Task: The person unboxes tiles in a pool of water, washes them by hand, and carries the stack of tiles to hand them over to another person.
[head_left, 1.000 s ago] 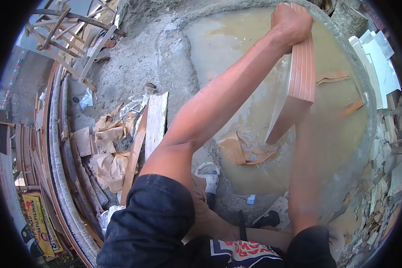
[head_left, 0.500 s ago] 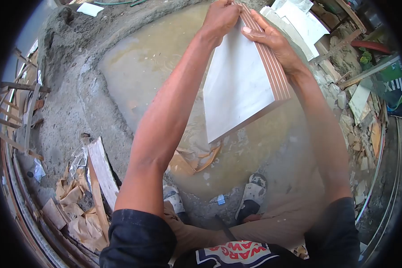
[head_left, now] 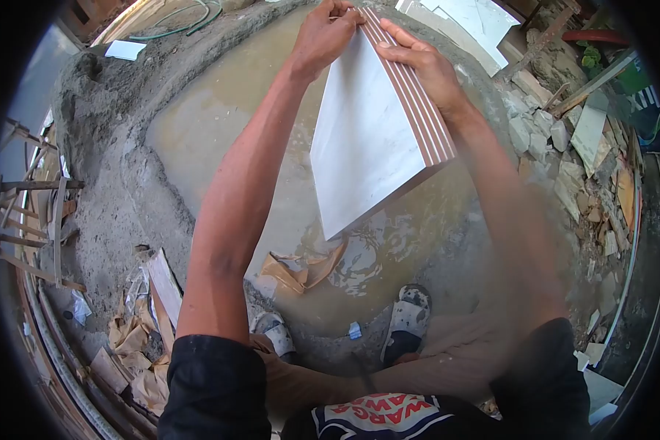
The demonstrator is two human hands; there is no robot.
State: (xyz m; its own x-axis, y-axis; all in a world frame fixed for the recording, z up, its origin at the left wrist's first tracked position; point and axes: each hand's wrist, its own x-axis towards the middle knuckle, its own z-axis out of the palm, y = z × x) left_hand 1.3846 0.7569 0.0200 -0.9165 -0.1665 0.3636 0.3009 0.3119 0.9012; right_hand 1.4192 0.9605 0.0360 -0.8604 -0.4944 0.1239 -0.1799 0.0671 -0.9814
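A stack of several tiles (head_left: pixel 374 139), white marbled on the face and reddish-brown along the edges, is held tilted over a pool of murky water (head_left: pixel 220 139). My left hand (head_left: pixel 326 37) grips the stack's far upper corner, its fingers bent over the edge. Against the right side lies my right hand (head_left: pixel 422 73), with the thumb on the layered edges and the fingers around the far side. Below the stack's lowest corner, a torn piece of brown paper (head_left: pixel 301 270) lies in the water.
Grey wet mortar (head_left: pixel 154 172) rims the pool. Broken tile rubble (head_left: pixel 565 139) lies to the right, with white tile pieces (head_left: pixel 473 26) at the back. Wooden strips (head_left: pixel 165 282) and crumpled paper (head_left: pixel 136 345) lie at left. My sandalled foot (head_left: pixel 409 315) is at the pool's near edge.
The tile stack and both hands appear slightly further left in view, as the camera view has shifted. Ripples now show in the water below the stack. Both hands keep their hold.
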